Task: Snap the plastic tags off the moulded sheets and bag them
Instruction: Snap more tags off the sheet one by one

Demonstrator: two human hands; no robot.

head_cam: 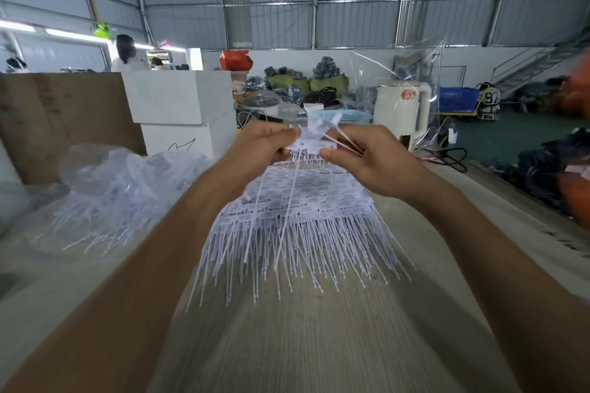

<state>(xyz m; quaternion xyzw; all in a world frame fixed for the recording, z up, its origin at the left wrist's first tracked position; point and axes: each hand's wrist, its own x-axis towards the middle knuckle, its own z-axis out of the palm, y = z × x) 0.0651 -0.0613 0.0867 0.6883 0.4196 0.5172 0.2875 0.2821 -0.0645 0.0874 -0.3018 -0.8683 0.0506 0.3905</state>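
Observation:
A stack of white moulded tag sheets (pixel 297 220) lies on the wooden table, thin tails fanning toward me. Above its far end, both hands hold a small cluster of white plastic tags (pixel 311 142). My left hand (pixel 265 143) pinches the left side of the cluster. My right hand (pixel 370 159) pinches the right side, with two thin white stems crossing over its fingers. One long tail hangs from the cluster down over the stack. At the left lie clear plastic bags (pixel 127 179), some holding loose tags with tails sticking out.
White boxes (pixel 178 105) and a brown cardboard wall (pixel 64 124) stand behind the bags. A cream kettle (pixel 402 112) in clear wrap and a blue basket (pixel 348 116) sit beyond my hands. A person stands far back left. Dark bundles lie at the right table edge.

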